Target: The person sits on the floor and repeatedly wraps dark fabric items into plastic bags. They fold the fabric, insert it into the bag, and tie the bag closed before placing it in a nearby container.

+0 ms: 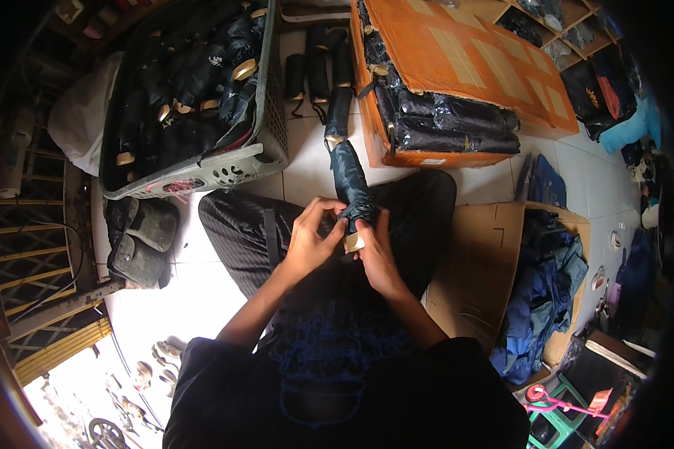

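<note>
Between my crossed legs, a dark folded compact umbrella (348,172) points away from me, its pale gold handle end (353,242) nearest my body. My left hand (312,233) pinches the gathered dark fabric from the left, just above the handle. My right hand (374,251) wraps the handle end from the right, thumb on top. Both hands are closed on it. Beyond its far end lies another dark folded umbrella (338,114) with a gold end, and farther off are several black sleeved ones (318,75) with wrist loops.
A grey plastic basket (236,170) of dark umbrellas stands far left. An orange cardboard box (494,63) of plastic-wrapped umbrellas is far right. To my right, an open brown carton (475,273) holds blue fabric (539,299). Dark shoes (142,243) sit at left on white floor tiles.
</note>
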Demonstrator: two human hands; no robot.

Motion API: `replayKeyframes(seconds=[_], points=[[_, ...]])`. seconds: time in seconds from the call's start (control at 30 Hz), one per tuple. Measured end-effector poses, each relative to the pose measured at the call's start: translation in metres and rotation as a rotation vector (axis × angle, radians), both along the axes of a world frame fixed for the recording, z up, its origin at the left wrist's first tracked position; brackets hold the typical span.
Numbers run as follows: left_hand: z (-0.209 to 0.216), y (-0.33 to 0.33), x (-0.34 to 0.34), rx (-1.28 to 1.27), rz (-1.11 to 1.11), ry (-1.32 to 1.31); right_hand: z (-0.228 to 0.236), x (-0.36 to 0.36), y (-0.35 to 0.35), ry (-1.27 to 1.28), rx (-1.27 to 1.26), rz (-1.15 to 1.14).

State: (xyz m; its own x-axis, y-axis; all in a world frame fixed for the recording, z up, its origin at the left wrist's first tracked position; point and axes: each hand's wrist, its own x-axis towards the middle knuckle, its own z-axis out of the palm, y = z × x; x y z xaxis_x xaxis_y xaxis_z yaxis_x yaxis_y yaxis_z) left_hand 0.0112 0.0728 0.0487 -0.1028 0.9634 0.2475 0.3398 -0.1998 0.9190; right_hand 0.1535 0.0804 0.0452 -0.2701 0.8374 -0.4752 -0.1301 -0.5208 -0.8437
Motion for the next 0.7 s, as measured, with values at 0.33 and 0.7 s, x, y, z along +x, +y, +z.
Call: replayKeyframes(seconds=[0.33, 0.7], points=[[-0.025, -0.004, 0.01, -0.294, 0.281, -0.294, -0.009, 0.0, 0.001, -0.205, 0.097, 0.079], [-0.003, -0.005, 0.015, 0.312, 0.149, 0.268, -0.024, -0.015, -0.006, -0.062, 0.099, -0.07]])
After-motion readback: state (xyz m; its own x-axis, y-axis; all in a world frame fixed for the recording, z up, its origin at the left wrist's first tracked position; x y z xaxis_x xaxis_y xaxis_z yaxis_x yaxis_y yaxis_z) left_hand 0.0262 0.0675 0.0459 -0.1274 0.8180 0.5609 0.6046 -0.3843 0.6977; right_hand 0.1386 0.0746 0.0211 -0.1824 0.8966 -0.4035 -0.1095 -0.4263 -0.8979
